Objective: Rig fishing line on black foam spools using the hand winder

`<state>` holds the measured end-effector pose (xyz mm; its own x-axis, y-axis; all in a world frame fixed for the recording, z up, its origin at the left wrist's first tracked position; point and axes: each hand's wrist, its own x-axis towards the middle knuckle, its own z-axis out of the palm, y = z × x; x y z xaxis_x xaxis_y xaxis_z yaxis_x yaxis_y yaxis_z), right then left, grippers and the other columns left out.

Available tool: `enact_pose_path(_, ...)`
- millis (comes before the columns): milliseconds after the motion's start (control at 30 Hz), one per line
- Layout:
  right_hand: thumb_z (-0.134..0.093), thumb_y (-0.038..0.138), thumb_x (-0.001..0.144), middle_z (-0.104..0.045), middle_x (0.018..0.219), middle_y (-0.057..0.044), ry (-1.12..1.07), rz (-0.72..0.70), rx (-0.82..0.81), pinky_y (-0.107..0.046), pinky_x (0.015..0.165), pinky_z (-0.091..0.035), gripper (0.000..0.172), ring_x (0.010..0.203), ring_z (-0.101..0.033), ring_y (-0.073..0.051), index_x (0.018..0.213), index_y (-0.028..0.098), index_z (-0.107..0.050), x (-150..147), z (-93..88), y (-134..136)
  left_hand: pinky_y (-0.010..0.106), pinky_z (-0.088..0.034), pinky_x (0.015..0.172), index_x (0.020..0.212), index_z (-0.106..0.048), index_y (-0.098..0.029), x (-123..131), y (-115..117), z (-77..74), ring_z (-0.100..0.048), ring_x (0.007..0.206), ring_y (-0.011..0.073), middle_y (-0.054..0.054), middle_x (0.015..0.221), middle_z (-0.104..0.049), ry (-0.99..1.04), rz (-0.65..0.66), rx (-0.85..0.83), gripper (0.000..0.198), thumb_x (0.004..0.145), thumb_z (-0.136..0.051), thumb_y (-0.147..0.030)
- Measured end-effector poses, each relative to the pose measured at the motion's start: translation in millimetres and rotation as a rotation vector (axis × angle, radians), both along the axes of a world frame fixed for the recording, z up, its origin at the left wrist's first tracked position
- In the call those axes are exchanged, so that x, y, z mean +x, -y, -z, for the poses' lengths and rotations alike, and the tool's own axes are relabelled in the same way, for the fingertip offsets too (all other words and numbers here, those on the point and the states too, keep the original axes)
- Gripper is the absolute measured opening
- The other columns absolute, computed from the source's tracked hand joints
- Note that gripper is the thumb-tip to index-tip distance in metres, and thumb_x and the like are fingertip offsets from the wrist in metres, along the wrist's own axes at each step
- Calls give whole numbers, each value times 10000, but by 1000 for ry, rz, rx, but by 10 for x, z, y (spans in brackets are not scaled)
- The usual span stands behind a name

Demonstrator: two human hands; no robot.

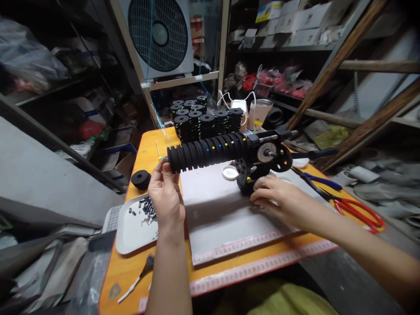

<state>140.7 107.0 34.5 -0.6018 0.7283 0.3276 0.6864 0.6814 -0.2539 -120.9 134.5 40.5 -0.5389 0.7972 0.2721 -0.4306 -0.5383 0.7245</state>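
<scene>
A black ridged roller [206,153], made of many discs on a shaft, lies level on a black stand with gears [284,158]. Small blue, yellow and white dots run along its right half. My left hand [167,194] pinches the roller's left end between thumb and fingers. Low beside the stand's base, my right hand [277,192] is closed with bent fingers; anything inside them is hidden. A round white lid or dish [230,172] lies behind the stand's base. Under the stand is a white board [213,236].
On the orange table [123,280] are a white tray [126,245] of small black parts, a black disc stack [141,179], a brush [138,280], blue-handled pliers [323,181] and red-handled scissors [359,210]. Several stacks of black discs [206,120] and a cup [259,113] stand behind.
</scene>
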Motion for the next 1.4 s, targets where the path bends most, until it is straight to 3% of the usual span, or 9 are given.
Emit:
enact_pose_path(133,-584,197,877,-654,921,-71,-7,90,-49,-344,738,-509,156,847,-627,-211,943,241,-719,147,339,-76,284,-510,955,961,-735,-205,0,-4,3,-689,992,162,43,1030,-752,-13,-16,-13,302,754,-759,-423)
enact_pose_path(267,-550,166,896,-660,908,-66,-33,85,-62,-328,747,-513,144,829,-631,-193,896,210,-687,72,438,-115,274,-518,938,962,-735,-213,2,-8,7,-691,981,161,36,1003,-757,-18,-20,-18,329,738,-763,-452)
enact_pose_path(533,-579,193,900,-639,862,-54,-68,66,-70,-308,700,-494,85,784,-616,-180,865,203,-656,23,375,-115,270,-513,941,953,-736,-210,5,2,-1,-695,965,150,32,1001,-759,-4,-13,-6,256,770,-756,-388)
enact_pose_path(733,-570,224,916,-630,905,-73,-90,-5,-89,-327,759,-510,96,860,-614,-197,864,186,-641,-248,394,-39,278,-515,937,937,-737,-206,16,4,-14,-695,962,157,36,984,-760,15,0,-3,300,731,-779,-421)
enact_pose_path(800,-602,242,900,-635,923,-73,-93,-34,-105,-326,766,-516,75,873,-615,-198,901,185,-650,-304,404,1,267,-521,921,933,-741,-203,17,5,-19,-700,934,150,34,960,-763,28,6,-3,319,716,-786,-432)
enact_pose_path(967,-628,312,890,-635,1028,-84,-137,-36,-199,-308,795,-516,207,916,-621,-181,1057,192,-648,-209,362,62,230,-530,885,941,-747,-197,17,7,-29,-701,910,131,31,960,-764,41,9,-2,319,720,-784,-425)
enact_pose_path(1067,-520,250,950,-634,1014,-92,-131,-38,-210,-342,831,-496,187,949,-606,-194,994,209,-697,-161,369,39,232,-528,888,938,-748,-201,15,10,-28,-700,920,133,32,968,-764,36,9,3,311,725,-781,-425)
enact_pose_path(1300,-594,263,914,-664,890,-55,-169,-138,-235,-276,755,-501,153,842,-625,-155,878,218,-736,-264,483,-81,263,-513,928,955,-742,-200,6,11,-15,-697,956,152,40,983,-761,15,4,-7,314,737,-775,-423)
enact_pose_path(1400,-558,221,929,-654,893,-58,-179,-168,-218,-274,752,-501,151,847,-616,-152,870,189,-694,-330,378,-52,239,-520,898,965,-740,-196,3,11,-18,-699,937,141,39,974,-762,36,27,-8,331,732,-776,-429)
